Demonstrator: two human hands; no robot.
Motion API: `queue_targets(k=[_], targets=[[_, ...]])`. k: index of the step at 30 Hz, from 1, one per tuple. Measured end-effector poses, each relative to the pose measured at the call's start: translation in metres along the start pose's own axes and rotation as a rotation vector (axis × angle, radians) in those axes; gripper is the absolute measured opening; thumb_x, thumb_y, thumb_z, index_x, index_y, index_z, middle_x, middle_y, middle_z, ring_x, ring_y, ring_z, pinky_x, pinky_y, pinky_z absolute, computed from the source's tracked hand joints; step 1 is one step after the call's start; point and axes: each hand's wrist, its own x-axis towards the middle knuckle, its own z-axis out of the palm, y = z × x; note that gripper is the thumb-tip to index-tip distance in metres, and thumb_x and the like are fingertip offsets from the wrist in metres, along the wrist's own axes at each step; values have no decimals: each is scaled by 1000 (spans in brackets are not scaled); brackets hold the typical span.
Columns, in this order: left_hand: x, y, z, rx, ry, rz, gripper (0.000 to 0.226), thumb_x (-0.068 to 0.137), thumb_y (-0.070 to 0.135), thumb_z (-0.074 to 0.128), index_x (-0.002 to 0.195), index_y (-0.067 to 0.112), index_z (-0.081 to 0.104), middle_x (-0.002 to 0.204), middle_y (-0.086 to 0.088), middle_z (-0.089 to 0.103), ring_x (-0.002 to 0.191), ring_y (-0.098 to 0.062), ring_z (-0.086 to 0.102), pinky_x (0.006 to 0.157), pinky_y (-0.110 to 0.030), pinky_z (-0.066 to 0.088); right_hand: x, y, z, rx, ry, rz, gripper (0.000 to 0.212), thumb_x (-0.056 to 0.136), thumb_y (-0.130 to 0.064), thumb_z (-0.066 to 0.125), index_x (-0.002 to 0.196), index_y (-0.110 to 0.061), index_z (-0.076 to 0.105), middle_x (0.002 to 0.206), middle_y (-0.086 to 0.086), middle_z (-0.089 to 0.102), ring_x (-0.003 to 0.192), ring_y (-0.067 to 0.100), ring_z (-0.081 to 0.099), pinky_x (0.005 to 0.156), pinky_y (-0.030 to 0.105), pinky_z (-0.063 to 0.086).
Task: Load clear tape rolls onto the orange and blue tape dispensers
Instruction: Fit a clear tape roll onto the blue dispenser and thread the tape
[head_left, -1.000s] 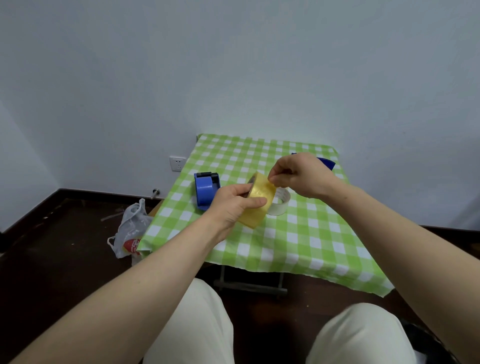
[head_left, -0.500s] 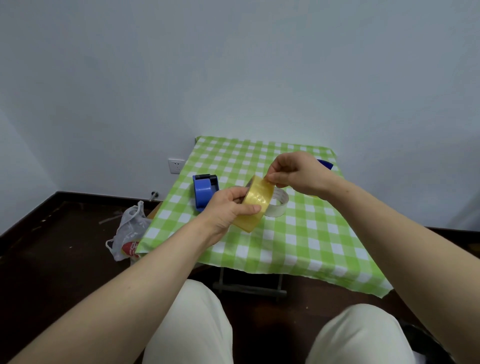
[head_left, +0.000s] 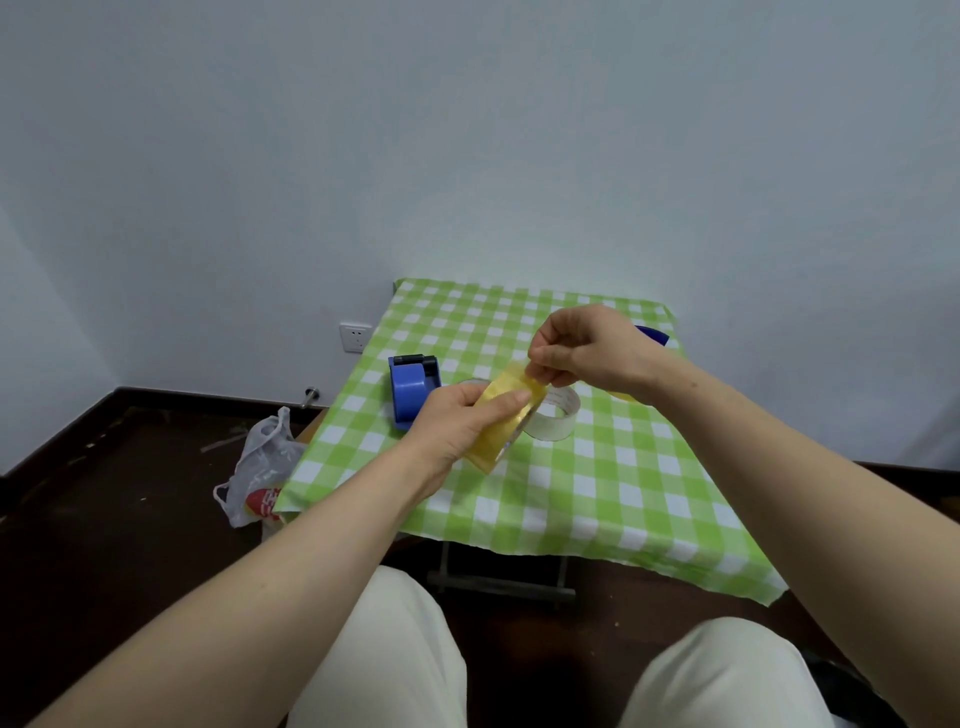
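My left hand (head_left: 457, 421) grips a yellowish clear tape roll (head_left: 501, 431) above the green checked table (head_left: 597, 499). My right hand (head_left: 587, 348) pinches the tape's free end at the top of that roll. A second, paler tape roll (head_left: 558, 415) lies flat on the cloth just behind. A blue tape dispenser (head_left: 410, 387) stands to the left of my left hand. Another blue object (head_left: 652, 334) shows behind my right hand, and a yellow-orange sliver (head_left: 621, 397) peeks out under my right wrist; both are mostly hidden.
The small folding table stands against a white wall. A plastic bag (head_left: 260, 467) lies on the dark floor to the left, below a wall socket (head_left: 356, 338). My knees in pale trousers are at the bottom of the view.
My right hand's fingers have shifted on the top of the roll and now pinch a lifted end of tape. The left hand has kept its hold with little movement.
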Motion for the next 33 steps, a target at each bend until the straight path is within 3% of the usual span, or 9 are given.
queue_targets(k=[6, 9, 11, 14, 16, 21, 25, 28, 33], targets=[[0, 7, 1, 90, -70, -83, 45, 71, 16, 79, 113, 7, 65, 108, -14, 72, 98, -25, 68, 87, -36, 54, -1, -4, 3, -40, 29, -39, 5, 88, -9, 60, 88, -5, 64, 78, 5, 69, 54, 11, 54, 51, 19, 45], [0, 4, 5, 23, -36, -75, 82, 74, 4, 76, 144, 12, 35, 104, -9, 73, 91, -22, 70, 77, -34, 57, -4, -4, 2, 61, 35, 21, 6, 84, -6, 64, 88, -1, 66, 76, 6, 69, 47, 14, 57, 42, 18, 42], [-1, 1, 5, 1, -23, -36, 102, 74, -1, 74, 151, 28, 14, 104, -8, 73, 90, -20, 70, 80, -36, 57, -6, -2, 1, 143, 15, 38, 9, 82, -5, 67, 88, 1, 67, 74, 9, 70, 57, 15, 67, 48, 21, 52], [-3, -1, 9, 32, -31, 61, 72, 70, 3, 77, 116, 55, 56, 113, -11, 66, 101, -23, 63, 96, -47, 52, -8, 0, 2, 234, 0, 53, 11, 82, -6, 67, 89, 3, 68, 77, 13, 71, 73, 21, 71, 65, 25, 59], [-6, -2, 13, 53, -10, 89, 51, 64, 9, 79, 88, 53, 69, 108, -12, 59, 98, -26, 57, 98, -52, 48, -9, 1, 3, 283, -8, 83, 9, 82, -7, 67, 86, 1, 68, 76, 13, 72, 75, 23, 70, 67, 25, 60], [-6, -5, 18, -7, 56, 140, 42, 74, -6, 72, 102, 24, 65, 109, -9, 66, 90, -14, 63, 80, -23, 54, -13, 7, 5, 562, 137, 252, 15, 89, -13, 59, 87, 2, 63, 75, 15, 67, 59, 20, 69, 49, 21, 55], [-6, -6, 16, 41, 113, 177, 47, 76, -4, 71, 117, 18, 62, 110, -5, 64, 93, -11, 62, 75, -13, 52, -19, 19, 14, 424, 87, 454, 21, 91, -21, 57, 87, 0, 61, 64, 11, 64, 48, 17, 65, 39, 20, 47], [-5, -10, 17, 114, 135, 241, 48, 77, -2, 72, 113, 27, 61, 116, -2, 63, 104, -13, 61, 83, -13, 51, -21, 23, 24, 422, -19, 547, 34, 90, -37, 55, 74, -8, 62, 55, 5, 65, 46, 14, 63, 39, 19, 41], [-8, -16, 18, 418, 194, 336, 53, 79, 9, 72, 127, 28, 59, 113, 4, 66, 107, -13, 61, 94, -31, 50, -13, 22, 29, 562, -75, 578, 52, 77, -60, 59, 74, -8, 65, 61, 4, 67, 46, 12, 60, 36, 18, 37]])
